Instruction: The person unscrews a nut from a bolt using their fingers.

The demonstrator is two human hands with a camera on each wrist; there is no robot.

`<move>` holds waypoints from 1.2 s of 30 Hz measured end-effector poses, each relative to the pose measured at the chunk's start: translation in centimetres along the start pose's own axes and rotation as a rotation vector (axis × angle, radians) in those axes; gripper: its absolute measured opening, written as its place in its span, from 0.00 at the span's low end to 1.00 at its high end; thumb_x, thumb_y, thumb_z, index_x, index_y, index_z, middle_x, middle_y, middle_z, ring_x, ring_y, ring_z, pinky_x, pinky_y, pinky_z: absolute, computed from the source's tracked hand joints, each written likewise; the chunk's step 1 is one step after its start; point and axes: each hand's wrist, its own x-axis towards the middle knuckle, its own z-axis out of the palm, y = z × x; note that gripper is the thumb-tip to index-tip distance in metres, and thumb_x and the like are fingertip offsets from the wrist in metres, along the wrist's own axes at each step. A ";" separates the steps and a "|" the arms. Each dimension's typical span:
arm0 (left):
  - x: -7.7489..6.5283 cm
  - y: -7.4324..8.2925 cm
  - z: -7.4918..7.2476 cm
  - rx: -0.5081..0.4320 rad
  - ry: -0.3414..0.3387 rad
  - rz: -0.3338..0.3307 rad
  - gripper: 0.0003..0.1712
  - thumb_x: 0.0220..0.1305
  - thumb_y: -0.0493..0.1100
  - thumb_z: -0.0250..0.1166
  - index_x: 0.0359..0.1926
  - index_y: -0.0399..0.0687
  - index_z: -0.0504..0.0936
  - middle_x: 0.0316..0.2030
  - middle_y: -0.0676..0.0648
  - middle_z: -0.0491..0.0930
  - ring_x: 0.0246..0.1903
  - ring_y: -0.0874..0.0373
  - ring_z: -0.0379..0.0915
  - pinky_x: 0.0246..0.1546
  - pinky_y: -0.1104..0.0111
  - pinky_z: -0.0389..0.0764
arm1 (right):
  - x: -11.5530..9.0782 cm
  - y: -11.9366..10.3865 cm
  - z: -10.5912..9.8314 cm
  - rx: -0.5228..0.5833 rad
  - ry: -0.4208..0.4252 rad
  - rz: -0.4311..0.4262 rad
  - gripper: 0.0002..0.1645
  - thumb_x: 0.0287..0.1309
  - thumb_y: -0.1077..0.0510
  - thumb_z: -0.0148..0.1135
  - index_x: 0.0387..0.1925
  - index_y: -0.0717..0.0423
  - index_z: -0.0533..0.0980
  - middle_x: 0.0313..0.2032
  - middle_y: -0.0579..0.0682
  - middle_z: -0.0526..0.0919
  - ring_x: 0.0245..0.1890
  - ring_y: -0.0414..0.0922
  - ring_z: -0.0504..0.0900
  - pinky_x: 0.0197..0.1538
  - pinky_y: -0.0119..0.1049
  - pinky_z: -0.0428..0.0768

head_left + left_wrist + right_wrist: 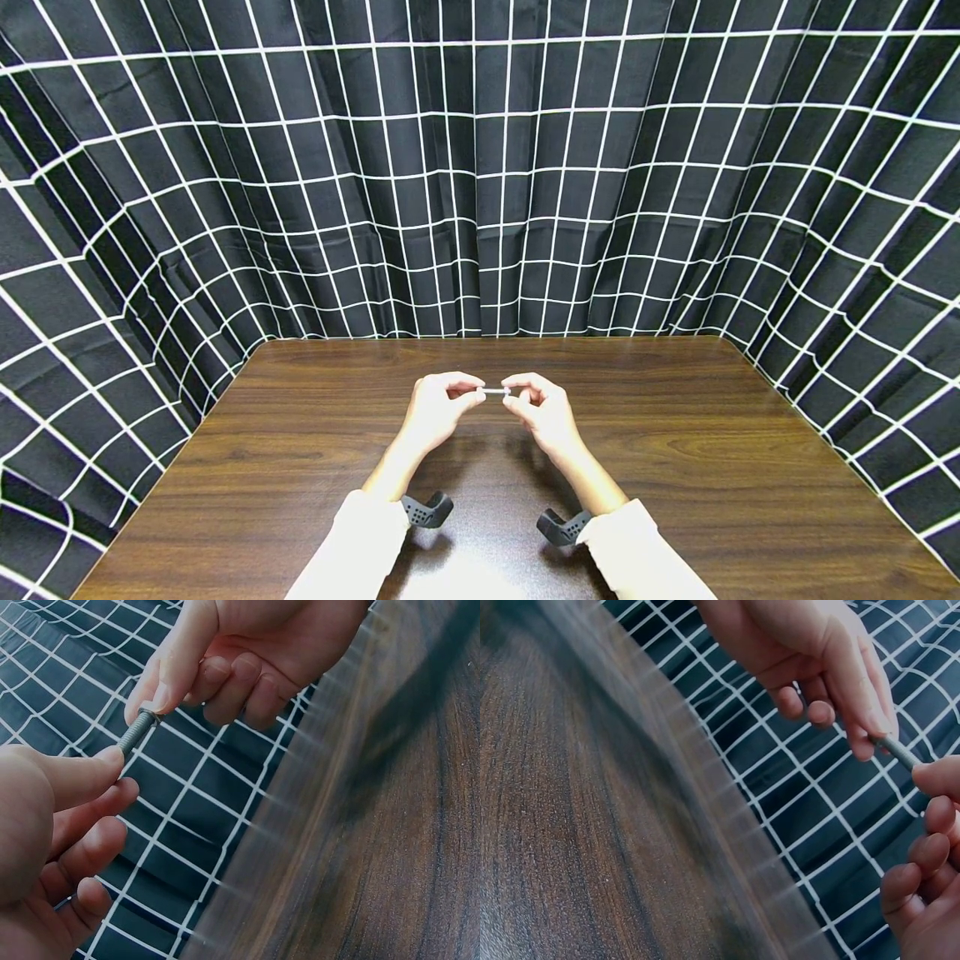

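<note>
A grey metal bolt (495,391) is held level between both hands, raised over the table. Its threaded shank (135,736) shows between the fingertips in the left wrist view. My left hand (437,408) pinches one end between thumb and index finger. At the other end, thumb and index finger of my right hand (546,412) pinch a wider collar (152,714); I cannot tell whether that is the bolt's head or a nut. The remaining fingers of both hands curl loosely below. In the right wrist view the bolt's bare-looking side (898,752) runs between the two thumbs.
Beneath the hands lies a brown wood-grain table (675,467). A black curtain with a white grid (495,167) surrounds its back and sides. Dark camera mounts sit on the left wrist (429,510) and right wrist (562,527), close above the table.
</note>
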 end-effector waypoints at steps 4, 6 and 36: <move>0.1 0.0 0.0 -0.006 0.002 0.005 0.08 0.54 0.38 0.73 0.37 0.45 0.88 0.31 0.53 0.86 0.25 0.65 0.78 0.28 0.70 0.76 | 0.0 0.0 0.0 0.016 0.002 0.000 0.12 0.52 0.77 0.62 0.41 0.75 0.77 0.14 0.46 0.67 0.13 0.33 0.63 0.18 0.25 0.60; 0.0 0.0 0.0 -0.011 -0.001 0.002 0.08 0.54 0.38 0.73 0.38 0.45 0.88 0.31 0.53 0.86 0.25 0.64 0.79 0.28 0.70 0.77 | 0.0 0.1 0.0 0.023 0.001 0.008 0.12 0.52 0.77 0.62 0.41 0.74 0.77 0.15 0.45 0.68 0.13 0.33 0.63 0.18 0.25 0.60; 0.0 0.0 0.2 -0.006 -0.014 -0.010 0.08 0.55 0.38 0.72 0.38 0.45 0.87 0.32 0.53 0.86 0.27 0.65 0.79 0.29 0.71 0.77 | 0.5 2.8 -0.2 0.078 0.082 0.026 0.09 0.60 0.69 0.60 0.42 0.71 0.78 0.13 0.44 0.69 0.13 0.37 0.65 0.16 0.27 0.63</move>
